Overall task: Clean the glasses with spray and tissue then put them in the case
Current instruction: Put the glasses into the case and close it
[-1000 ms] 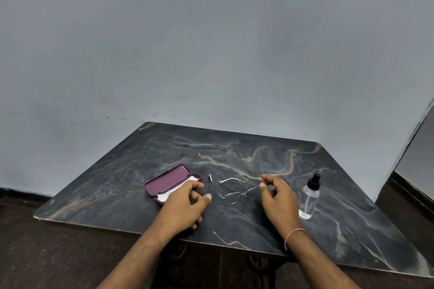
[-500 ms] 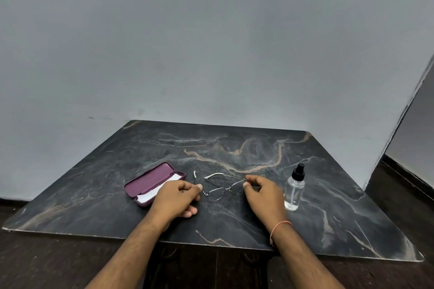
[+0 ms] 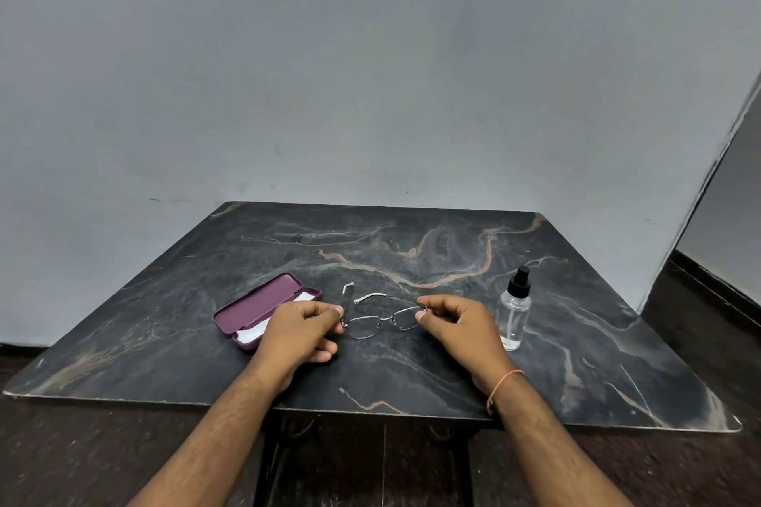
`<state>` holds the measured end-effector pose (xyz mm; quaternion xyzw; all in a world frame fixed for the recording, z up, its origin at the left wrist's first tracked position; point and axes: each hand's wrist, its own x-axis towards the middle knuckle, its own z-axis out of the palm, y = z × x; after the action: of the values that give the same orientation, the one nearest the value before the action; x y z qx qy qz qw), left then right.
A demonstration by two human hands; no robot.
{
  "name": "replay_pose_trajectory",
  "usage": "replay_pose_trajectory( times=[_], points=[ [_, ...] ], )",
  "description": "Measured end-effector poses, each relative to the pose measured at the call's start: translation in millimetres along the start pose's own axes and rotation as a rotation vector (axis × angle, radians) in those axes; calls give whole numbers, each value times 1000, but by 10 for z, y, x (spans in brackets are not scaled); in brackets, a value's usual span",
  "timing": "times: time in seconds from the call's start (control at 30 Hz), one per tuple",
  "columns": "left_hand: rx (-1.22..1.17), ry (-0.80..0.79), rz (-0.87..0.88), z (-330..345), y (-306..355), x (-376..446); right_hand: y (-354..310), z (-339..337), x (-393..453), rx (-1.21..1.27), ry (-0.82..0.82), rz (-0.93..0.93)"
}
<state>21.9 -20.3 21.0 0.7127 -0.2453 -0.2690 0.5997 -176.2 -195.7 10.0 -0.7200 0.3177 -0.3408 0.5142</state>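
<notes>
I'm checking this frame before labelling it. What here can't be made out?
- Head view: whether the glasses are lifted or rest on the table; too thin to tell.
- The case: its near end and part of the white tissue hide behind the left hand.
- Spray bottle: liquid level unclear through clear plastic.
- Right hand: its curled fingers hide the frame's hinge.

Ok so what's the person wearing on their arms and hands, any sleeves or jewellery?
Both forearms are bare as far as the view shows, with no sleeves in sight. The right hand has a thin orange-pink thread bracelet tied round its wrist. The left hand and its wrist carry nothing: no watch, band or gloves, and no rings are visible on either hand.
</notes>
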Motion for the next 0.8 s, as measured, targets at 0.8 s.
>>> replay_pose_trajectory(
  times=[0.8],
  points=[
    [36, -185, 101, -93, -15, -144, -60, -52, -90, 81, -122, -57]
  ],
)
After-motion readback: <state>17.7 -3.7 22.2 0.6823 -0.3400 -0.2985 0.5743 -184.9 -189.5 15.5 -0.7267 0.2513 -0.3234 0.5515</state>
